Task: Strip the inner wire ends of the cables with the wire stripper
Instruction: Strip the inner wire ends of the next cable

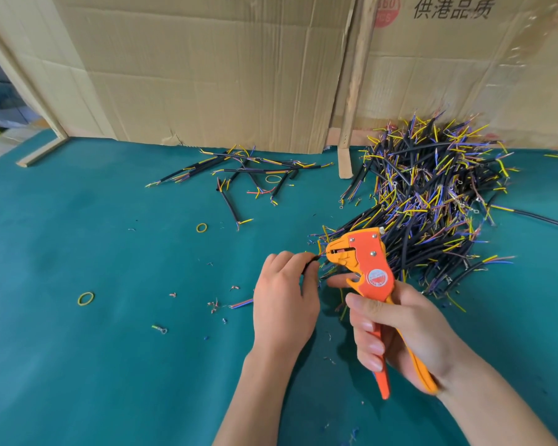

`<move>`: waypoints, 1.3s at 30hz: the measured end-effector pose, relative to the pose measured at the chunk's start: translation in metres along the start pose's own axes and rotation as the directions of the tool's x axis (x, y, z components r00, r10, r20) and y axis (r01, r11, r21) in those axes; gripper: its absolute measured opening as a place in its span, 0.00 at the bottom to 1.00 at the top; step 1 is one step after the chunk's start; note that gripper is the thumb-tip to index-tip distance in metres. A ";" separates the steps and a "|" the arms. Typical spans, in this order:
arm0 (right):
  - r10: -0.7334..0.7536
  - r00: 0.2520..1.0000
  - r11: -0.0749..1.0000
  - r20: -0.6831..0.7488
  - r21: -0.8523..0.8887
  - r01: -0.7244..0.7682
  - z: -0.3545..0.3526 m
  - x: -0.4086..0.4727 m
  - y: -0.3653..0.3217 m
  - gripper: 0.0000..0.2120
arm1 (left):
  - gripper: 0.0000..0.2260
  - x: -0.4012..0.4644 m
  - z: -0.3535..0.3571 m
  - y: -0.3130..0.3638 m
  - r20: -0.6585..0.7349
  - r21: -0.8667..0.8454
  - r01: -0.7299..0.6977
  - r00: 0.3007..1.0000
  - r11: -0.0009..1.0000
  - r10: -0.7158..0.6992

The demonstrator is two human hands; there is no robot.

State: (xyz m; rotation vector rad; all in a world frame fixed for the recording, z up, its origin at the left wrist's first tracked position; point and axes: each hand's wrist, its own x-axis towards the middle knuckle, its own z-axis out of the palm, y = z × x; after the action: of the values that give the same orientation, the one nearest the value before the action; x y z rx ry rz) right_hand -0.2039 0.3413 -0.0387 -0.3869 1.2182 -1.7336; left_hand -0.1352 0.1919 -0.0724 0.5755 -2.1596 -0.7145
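Her left hand (284, 294) pinched one black cable (310, 263) into the wire stripper (364, 262) gripped by the right hand (397, 333), while a big pile of cables (432, 201) on the counter (110, 252) likely awaited stripping.

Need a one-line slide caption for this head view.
Left hand feeds a black cable into the orange wire stripper gripped by the right hand.

Matt teal felt table cover (78, 239), creased cardboard (207, 69), glossy plastic wire stripper (366, 262)
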 end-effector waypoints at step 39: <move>0.064 0.998 0.997 -0.013 -0.052 -0.064 0.005 0.000 0.005 0.13 | 0.04 -0.001 0.001 0.002 -0.139 0.023 0.031 0.990 0.999 -0.028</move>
State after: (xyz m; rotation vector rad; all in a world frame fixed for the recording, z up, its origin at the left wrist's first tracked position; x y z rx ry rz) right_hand -0.1980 0.3382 -0.0404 -0.3654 1.2724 -1.6540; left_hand -0.1358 0.1940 -0.0723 0.6525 -2.0375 -0.6445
